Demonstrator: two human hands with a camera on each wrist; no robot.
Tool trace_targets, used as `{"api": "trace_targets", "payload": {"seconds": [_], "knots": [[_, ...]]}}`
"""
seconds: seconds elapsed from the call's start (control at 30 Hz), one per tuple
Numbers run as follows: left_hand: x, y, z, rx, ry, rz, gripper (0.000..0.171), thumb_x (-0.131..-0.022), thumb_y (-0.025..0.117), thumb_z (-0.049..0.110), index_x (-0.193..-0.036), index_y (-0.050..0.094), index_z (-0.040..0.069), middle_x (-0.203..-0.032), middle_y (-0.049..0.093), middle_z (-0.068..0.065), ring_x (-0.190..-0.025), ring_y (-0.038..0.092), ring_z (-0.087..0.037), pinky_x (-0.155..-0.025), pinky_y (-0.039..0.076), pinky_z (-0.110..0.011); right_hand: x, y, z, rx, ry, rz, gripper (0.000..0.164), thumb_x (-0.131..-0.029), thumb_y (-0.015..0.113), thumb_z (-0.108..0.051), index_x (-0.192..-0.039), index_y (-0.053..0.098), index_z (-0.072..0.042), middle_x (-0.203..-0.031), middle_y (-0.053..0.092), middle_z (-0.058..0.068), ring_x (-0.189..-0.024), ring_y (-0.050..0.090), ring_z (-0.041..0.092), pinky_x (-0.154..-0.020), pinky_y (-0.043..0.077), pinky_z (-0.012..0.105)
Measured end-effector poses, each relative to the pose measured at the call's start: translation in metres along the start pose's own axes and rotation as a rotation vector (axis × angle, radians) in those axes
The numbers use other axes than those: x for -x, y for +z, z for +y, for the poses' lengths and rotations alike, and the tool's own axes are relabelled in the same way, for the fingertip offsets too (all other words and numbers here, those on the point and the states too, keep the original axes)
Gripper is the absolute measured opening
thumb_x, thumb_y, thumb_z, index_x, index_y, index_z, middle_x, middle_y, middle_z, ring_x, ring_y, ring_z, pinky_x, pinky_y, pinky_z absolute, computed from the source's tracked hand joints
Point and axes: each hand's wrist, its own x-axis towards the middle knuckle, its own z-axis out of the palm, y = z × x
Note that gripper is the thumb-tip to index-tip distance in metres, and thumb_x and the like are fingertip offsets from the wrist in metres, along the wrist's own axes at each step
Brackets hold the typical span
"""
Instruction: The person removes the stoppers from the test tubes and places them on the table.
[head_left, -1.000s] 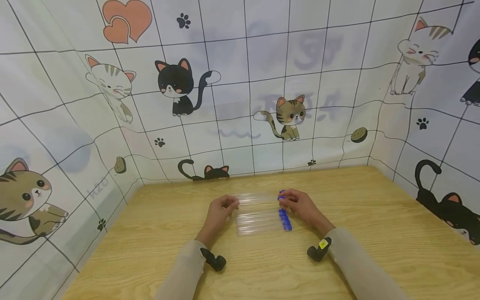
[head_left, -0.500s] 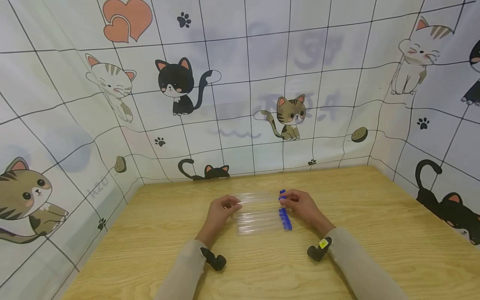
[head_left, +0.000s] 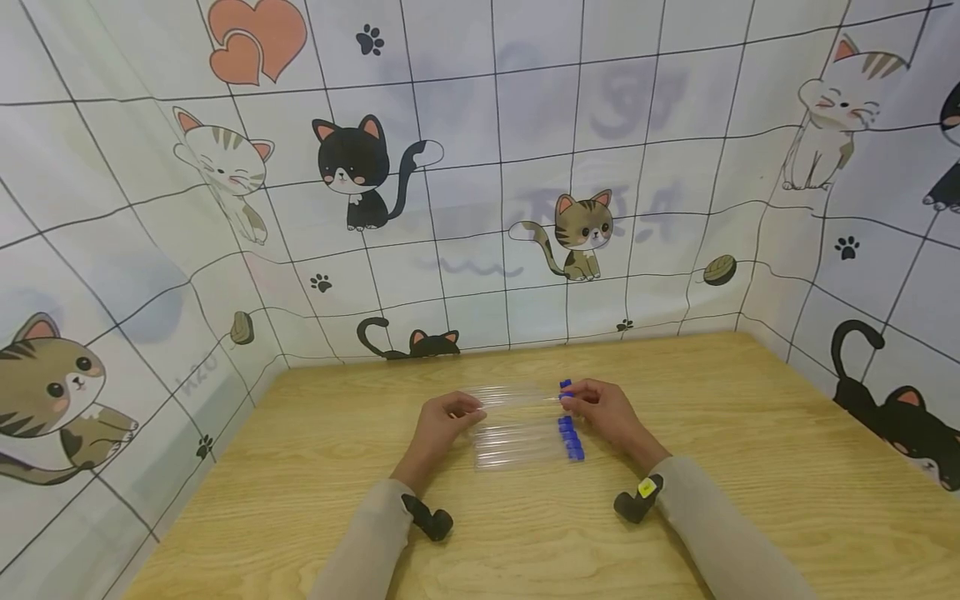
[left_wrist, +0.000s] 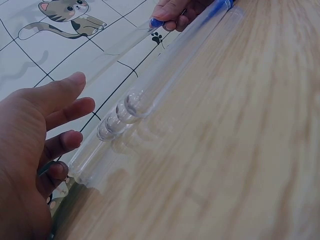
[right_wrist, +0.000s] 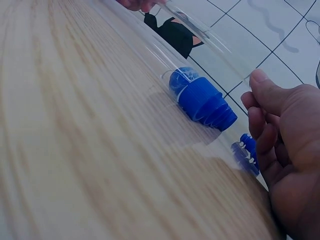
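Note:
Clear test tubes with blue caps lie side by side on the table, their rounded ends to the left. A near group (head_left: 517,447) and a far group (head_left: 504,392) flank a gap. Over that gap, one test tube (left_wrist: 117,57) is held raised between both hands. My left hand (head_left: 442,421) pinches its rounded end between thumb and index finger, the other fingers loosely bent. At the capped end my right hand (head_left: 603,407) pinches with thumb and fingertips, largely covering the blue cap (left_wrist: 156,23). Below it, the near tubes' caps (right_wrist: 200,102) line up in a row.
The wooden table (head_left: 337,500) reaches back to a white curtain (head_left: 450,192) printed with cats and grid lines, which also closes off both sides. Black camera mounts sit on the left wrist (head_left: 429,518) and right wrist (head_left: 637,502).
Both hands have shifted slightly to the right with the raised test tube. The tubes lying on the table have stayed in place.

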Motion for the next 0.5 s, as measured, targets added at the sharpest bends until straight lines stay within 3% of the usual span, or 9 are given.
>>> {"api": "trace_targets", "payload": {"seconds": [0.1, 0.33, 0.5], "knots": [[0.001, 0.0, 0.005, 0.003, 0.001, -0.007, 0.026, -0.083, 0.076, 0.022, -0.101, 0.071, 0.003, -0.087, 0.068, -0.003, -0.077, 0.058, -0.023, -0.067, 0.045, -0.031, 0.0, 0.0, 0.0, 0.002, 0.006, 0.005, 0.03, -0.087, 0.071, -0.029, -0.106, 0.068, -0.006, -0.091, 0.071, 0.007, -0.084, 0.065, 0.02, -0.069, 0.049, 0.03], [0.013, -0.006, 0.037, 0.01, 0.01, -0.036, 0.012, -0.086, 0.073, 0.012, -0.096, 0.071, 0.006, -0.089, 0.068, -0.011, -0.078, 0.059, -0.025, -0.068, 0.045, -0.031, 0.0, 0.0, -0.002, 0.0, 0.021, 0.008, 0.029, -0.087, 0.071, -0.032, -0.105, 0.069, -0.01, -0.091, 0.071, 0.004, -0.084, 0.064, 0.022, -0.07, 0.049, 0.032], [0.005, -0.003, 0.015, 0.0, 0.014, -0.025, 0.02, -0.085, 0.074, 0.017, -0.099, 0.071, 0.003, -0.089, 0.068, -0.007, -0.078, 0.059, -0.025, -0.068, 0.045, -0.032, 0.001, 0.001, -0.002, 0.005, 0.028, 0.014, 0.03, -0.086, 0.072, -0.033, -0.105, 0.069, -0.009, -0.091, 0.071, 0.004, -0.084, 0.065, 0.021, -0.072, 0.049, 0.033]]}}
